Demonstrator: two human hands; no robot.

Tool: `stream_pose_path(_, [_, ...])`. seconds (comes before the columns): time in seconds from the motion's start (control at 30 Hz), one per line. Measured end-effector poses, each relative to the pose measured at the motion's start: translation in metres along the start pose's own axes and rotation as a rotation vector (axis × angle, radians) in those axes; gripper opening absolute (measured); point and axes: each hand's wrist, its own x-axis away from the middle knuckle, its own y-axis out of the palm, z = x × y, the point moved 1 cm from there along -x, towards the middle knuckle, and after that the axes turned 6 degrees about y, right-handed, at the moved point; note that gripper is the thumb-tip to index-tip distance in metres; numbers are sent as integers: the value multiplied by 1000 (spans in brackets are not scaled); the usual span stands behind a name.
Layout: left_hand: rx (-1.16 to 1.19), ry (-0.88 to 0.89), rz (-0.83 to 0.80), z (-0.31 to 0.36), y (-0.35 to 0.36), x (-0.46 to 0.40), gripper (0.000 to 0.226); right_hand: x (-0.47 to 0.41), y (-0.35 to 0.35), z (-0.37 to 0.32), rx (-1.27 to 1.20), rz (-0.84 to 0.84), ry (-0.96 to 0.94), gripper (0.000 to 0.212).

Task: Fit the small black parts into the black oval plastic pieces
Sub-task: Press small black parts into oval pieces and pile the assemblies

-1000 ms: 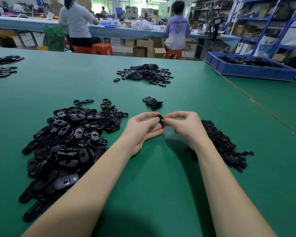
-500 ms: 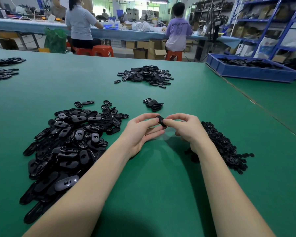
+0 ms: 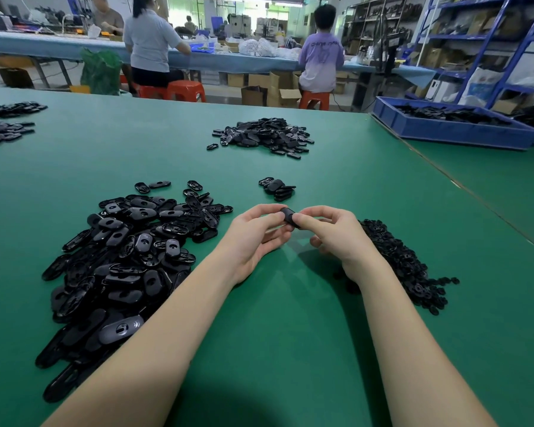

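Both hands meet above the middle of the green table (image 3: 290, 334). My left hand (image 3: 253, 232) and my right hand (image 3: 333, 232) pinch one black oval piece (image 3: 290, 217) between thumbs and fingertips; fingers hide most of it, so any small part in it cannot be made out. To the left lies a big heap of black oval pieces (image 3: 127, 257). Right of my right wrist is a pile of small black parts (image 3: 404, 266). A few oval pieces (image 3: 278, 188) lie just beyond my hands.
Another heap of oval pieces (image 3: 262, 135) lies farther back at centre, and more lie at the far left edge (image 3: 3, 124). A blue bin (image 3: 450, 131) with black pieces stands at the back right. Two people sit at a bench behind the table.
Both hands stay together on the same piece, and the fingers have shifted only slightly on it. The view has tilted a little; the piles have not moved.
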Motion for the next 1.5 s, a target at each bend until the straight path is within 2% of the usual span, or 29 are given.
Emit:
stream_pose_path(0.83, [-31,20,60,-1,1,-1,15,-6,19,12,-143,49,-98,8])
stream_pose_path(1.5, [-166,45,79,0,7,1,11,-9,14,9,-128,-3,-20,11])
